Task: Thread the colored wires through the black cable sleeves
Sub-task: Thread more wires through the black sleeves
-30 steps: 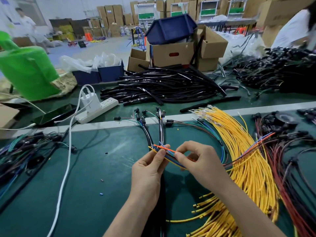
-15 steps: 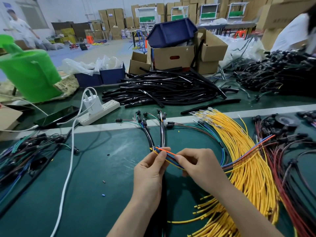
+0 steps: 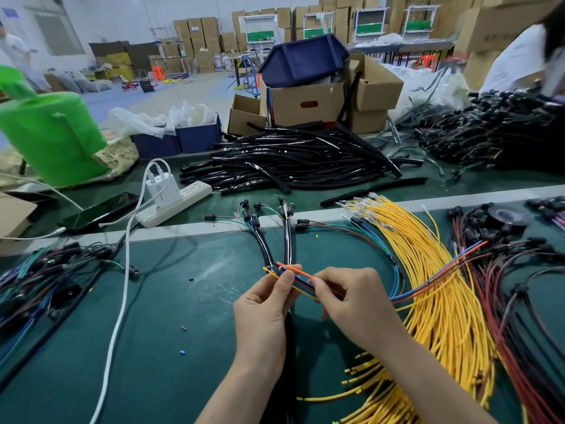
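My left hand (image 3: pixel 265 313) pinches the ends of a small bundle of colored wires (image 3: pixel 298 278) (orange, blue, yellow, green) between thumb and fingers. A black cable sleeve (image 3: pixel 289 356) runs down beneath that hand toward me. My right hand (image 3: pixel 354 304) grips the same bundle just to the right, thumb and forefinger on the wires. The wires trail off right over the yellow pile. Two sleeved harnesses (image 3: pixel 276 243) with black connectors lie just beyond my hands.
A large pile of yellow wires (image 3: pixel 428 286) lies right; red and dark wires (image 3: pixel 519 301) further right. A heap of black sleeves (image 3: pixel 290 160) sits behind the white strip. A power strip (image 3: pixel 174 206), phone (image 3: pixel 101 211) and white cable (image 3: pixel 122 301) are left. Another person's sleeve (image 3: pixel 516 59) shows at far right.
Both hands keep hold of the wire bundle at about the same spot. The view has tilted slightly. My right fingers have shifted a little along the wires.
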Motion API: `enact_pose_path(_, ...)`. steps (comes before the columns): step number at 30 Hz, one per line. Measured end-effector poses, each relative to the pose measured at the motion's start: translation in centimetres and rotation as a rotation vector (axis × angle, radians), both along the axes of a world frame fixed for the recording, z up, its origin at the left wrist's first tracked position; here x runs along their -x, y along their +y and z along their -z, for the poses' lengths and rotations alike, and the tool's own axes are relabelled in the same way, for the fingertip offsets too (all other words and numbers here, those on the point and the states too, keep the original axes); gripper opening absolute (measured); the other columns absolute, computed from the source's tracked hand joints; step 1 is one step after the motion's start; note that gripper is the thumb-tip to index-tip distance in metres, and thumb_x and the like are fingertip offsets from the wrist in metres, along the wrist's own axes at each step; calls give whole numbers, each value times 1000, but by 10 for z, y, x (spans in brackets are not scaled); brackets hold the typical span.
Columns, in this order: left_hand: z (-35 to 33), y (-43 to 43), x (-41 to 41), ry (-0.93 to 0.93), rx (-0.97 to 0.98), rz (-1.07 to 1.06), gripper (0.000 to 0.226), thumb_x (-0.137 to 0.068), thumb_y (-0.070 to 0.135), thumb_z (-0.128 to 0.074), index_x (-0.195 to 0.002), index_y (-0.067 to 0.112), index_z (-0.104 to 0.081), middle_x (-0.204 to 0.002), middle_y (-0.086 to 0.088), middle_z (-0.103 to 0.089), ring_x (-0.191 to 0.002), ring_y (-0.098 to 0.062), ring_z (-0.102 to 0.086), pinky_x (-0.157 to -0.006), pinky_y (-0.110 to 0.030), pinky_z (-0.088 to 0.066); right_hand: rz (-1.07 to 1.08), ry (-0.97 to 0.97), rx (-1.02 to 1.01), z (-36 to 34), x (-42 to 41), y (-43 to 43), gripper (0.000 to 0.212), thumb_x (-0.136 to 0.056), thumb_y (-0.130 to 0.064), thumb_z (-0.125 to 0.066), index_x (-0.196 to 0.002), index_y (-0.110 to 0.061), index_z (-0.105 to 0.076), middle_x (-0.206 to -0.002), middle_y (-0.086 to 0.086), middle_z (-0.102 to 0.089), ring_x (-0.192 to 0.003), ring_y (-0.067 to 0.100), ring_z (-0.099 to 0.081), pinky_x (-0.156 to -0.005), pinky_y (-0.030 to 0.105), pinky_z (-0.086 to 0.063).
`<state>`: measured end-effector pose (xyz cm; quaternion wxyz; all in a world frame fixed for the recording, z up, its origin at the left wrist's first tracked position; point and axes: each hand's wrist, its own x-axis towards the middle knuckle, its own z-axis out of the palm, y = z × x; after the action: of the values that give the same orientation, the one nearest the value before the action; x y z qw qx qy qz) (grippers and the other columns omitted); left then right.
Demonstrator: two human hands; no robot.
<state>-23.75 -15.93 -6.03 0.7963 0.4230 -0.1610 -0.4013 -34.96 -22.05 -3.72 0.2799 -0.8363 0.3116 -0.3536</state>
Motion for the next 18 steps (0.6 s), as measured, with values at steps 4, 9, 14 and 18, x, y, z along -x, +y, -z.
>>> enact_pose_path(4,0,0,0,-33,19,4,20,-69,17,-68,-82,5,-77,-85,-12,-73,-81,-16,-70,-72,-17,-53,-18,29,31,2,0,-1,19,-92,-19,-59,-81,-16,-75,-61,-4,-65,-55,13,-57,-49,23,-42)
enact_pose_path(9,1,1,-1,-128,19,20,25,-66,25,-72,-85,10,-77,-88,-10,-74,-86,-14,-69,-74,-16,-52,-87,-34,-36,1,-1,0,17,-90,-21,-64,-102,-18,-75,-76,-8,-72,-65,0,-63,-60,12,-48)
enact_pose_path(14,1,3,-2,-257,-24,39,27,-67,30,-71,-86,11,-77,-83,-7,-73,-78,-12,-66,-71,-16,-50,-71,-116,-234,-2,0,0,10,-88,-18,-65,-88,-19,-76,-61,-11,-66,-49,3,-56,-50,13,-44)
enact_pose_path(18,-5,7,-6,-316,-37,73,32,-62,32,-75,-89,16,-71,-79,-9,-72,-65,-13,-61,-61,-18,-49,-151,-91,-356,-7,3,-2,15,-90,-19,-63,-80,-20,-74,-56,-13,-64,-48,1,-52,-49,11,-37)
